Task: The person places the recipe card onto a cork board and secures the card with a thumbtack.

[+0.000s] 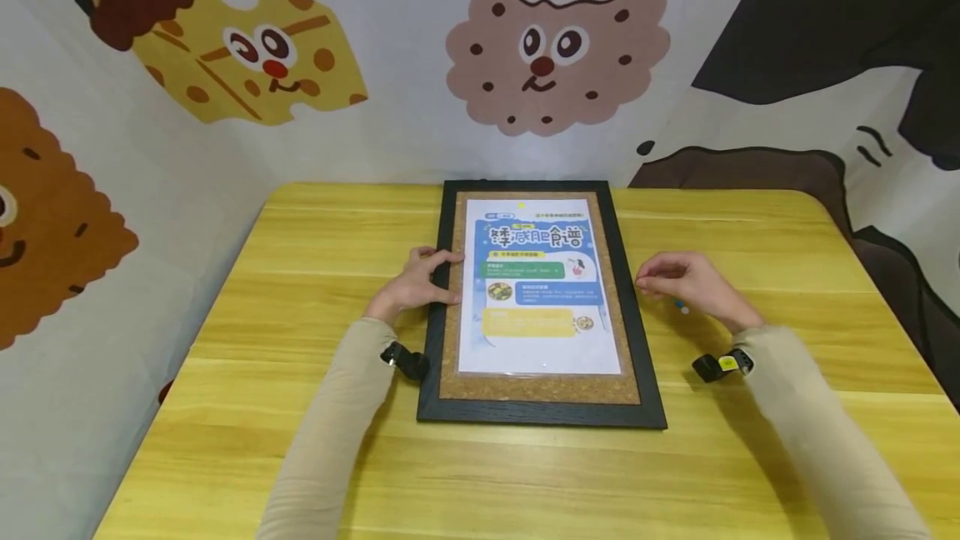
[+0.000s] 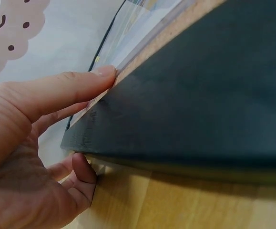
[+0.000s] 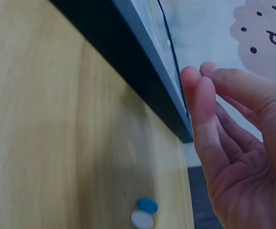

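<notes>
A: Where is the printed sheet (image 1: 540, 348), and how far along?
B: Flat on the cork board (image 1: 540, 390), inside the black frame (image 1: 540, 415). A yellow dot (image 1: 521, 205), probably a pin, sits at its top; no second one is made out. Judged: fastened at the top only. Remaining, by judgement: the blue disc (image 1: 678, 304) and white disc (image 1: 685, 310), loose on the table (image 1: 300, 273).
A: Fingers?
B: Left hand (image 1: 412, 280): thumb and index spread wide, resting along the frame's left side. Right hand (image 1: 693, 282): fingertips drawn narrow, just beyond the frame's right edge; cannot tell whether they pinch something small.
A: Writing?
B: The title (image 1: 536, 237) appears to read 冬季减肥食谱, first character stylised. Text in the coloured panels (image 1: 558, 293): too small. No brand legible.
</notes>
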Available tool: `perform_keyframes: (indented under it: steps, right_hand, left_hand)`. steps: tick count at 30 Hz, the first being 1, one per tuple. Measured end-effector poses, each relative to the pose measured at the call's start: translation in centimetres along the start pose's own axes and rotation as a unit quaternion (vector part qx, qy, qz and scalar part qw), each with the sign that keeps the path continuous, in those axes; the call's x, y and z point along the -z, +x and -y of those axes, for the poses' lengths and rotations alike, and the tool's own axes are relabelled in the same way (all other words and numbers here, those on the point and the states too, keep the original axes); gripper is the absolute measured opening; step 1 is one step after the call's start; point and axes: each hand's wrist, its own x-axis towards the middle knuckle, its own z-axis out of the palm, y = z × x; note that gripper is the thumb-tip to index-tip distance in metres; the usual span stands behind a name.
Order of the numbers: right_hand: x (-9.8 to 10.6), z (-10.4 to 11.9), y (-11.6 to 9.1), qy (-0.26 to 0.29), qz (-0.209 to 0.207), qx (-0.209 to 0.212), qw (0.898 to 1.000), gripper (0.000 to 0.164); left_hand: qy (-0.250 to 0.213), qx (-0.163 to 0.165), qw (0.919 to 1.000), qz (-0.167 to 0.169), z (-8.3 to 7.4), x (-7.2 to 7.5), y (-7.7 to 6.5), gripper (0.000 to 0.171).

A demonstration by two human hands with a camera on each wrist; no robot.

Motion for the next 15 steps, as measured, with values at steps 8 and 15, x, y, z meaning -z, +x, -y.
perform_keyframes:
  steps: [8,15]
  right_hand:
    - [-1.2,1.2,1.2,0.019,-0.003,0.008,1.000,0.022]
    - [-2.1,2.3,2.0,-0.004,-0.017,0.018,1.000,0.029]
  left_hand:
    - [0.009,0.003,1.0000,-0.001,-0.1,0.0,0.0,0.069]
    - [0.011,0.006,0.9999,-0.002,-0.1,0.0,-0.1,0.070]
